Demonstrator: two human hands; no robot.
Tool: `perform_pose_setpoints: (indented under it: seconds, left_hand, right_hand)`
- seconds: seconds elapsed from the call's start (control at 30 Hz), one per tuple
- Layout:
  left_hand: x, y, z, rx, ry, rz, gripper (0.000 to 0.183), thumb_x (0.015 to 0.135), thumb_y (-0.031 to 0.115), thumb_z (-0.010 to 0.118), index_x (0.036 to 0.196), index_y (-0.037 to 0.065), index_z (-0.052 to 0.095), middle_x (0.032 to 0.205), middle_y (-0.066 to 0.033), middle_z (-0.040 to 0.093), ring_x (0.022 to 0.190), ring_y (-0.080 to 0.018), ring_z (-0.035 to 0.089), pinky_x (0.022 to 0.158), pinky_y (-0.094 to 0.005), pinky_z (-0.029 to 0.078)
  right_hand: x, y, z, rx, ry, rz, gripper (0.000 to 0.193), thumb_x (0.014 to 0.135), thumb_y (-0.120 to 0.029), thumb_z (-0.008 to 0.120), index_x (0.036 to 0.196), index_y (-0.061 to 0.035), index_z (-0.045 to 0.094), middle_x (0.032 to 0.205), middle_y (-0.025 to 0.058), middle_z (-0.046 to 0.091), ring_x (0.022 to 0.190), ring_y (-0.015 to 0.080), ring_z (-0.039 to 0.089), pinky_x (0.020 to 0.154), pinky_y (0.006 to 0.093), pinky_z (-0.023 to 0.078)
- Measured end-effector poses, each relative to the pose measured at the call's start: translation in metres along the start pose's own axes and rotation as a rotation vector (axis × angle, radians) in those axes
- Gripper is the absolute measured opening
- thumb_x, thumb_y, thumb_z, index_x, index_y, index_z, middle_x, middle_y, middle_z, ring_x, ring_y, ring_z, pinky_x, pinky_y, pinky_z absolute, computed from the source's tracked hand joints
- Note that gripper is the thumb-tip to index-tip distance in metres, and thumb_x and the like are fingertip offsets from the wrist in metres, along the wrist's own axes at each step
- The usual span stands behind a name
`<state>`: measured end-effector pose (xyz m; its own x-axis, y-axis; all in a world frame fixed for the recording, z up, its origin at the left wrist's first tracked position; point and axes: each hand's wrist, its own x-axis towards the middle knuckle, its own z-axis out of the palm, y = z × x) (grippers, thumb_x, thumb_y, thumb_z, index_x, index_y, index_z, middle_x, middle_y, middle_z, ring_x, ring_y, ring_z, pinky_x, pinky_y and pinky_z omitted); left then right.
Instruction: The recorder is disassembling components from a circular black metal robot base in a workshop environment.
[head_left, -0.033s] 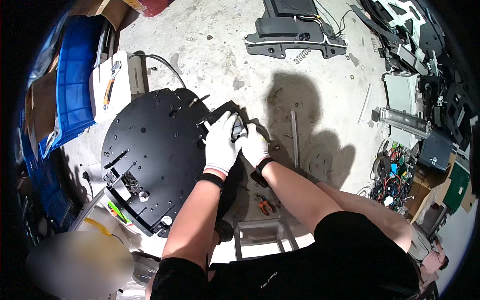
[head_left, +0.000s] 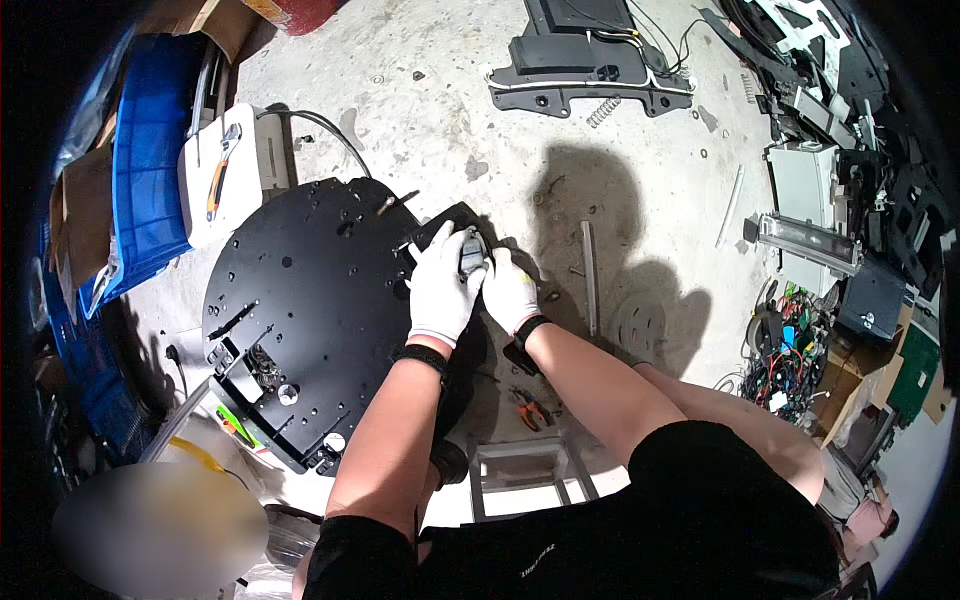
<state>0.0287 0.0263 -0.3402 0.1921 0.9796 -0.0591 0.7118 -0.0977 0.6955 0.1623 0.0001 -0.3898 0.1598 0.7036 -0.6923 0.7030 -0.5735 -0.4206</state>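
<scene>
Two white-gloved hands met over a grey part (head_left: 472, 252) at the upper right edge of a black disc (head_left: 300, 285). The part was small, rounded and mid-grey with paler patches; the gloves hid much of its outline. Behind it showed a black block (head_left: 457, 213), dark, flat-faced and square-cornered, set slantwise. The left hand (head_left: 443, 287) lay over both, its fingers slightly bent and spread toward the block; the right hand (head_left: 511, 292) stood just beside the part, fingers curled, fingertips near its lower right side. How tightly either hand was closed, and whether either had firm hold of the part, could not be told.

The disc's broad face, dotted with dark marks and small loose pieces, extended to the left of the hands; its curved rim reached close to a white case (head_left: 229, 150). Beyond the hands — above and to the right — concrete floor (head_left: 450, 120) ran open as far as a black assembly (head_left: 590, 60). To the right the room was narrower: a metal bar (head_left: 590, 280) lay near the right hand, roughly upright in the view. Below, pliers (head_left: 531, 408) lay on the floor between the forearms — just above a grey frame (head_left: 520, 455).
</scene>
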Motion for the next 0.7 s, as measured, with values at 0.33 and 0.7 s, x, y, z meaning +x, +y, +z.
perform_pose_setpoints:
  seconds: [0.33, 0.7]
  left_hand:
    - [-0.005, -0.002, 0.023, 0.196, -0.049, -0.101, 0.061, 0.081, 0.012, 0.079, 0.134, 0.007, 0.051, 0.145, -0.022, 0.051, 0.141, -0.0443, 0.042, 0.115, -0.0642, 0.029]
    - [-0.004, -0.018, 0.016, -0.125, -0.046, -0.051, 0.059, 0.084, 0.007, 0.077, 0.134, -0.001, 0.049, 0.129, -0.0217, 0.056, 0.121, -0.0389, 0.058, 0.107, -0.0402, 0.046]
  right_hand:
    - [0.026, 0.051, 0.028, -0.005, 0.336, -0.458, 0.046, 0.097, -0.023, 0.059, 0.136, 0.0019, 0.054, 0.126, 0.026, 0.06, 0.116, 0.0427, 0.058, 0.103, 0.0465, 0.047]
    - [0.096, 0.073, -0.057, -0.427, -0.06, -0.896, 0.024, 0.083, -0.025, 0.07, 0.103, -0.0113, 0.074, 0.105, 0.0147, 0.07, 0.097, 0.0287, 0.069, 0.086, 0.0404, 0.056]
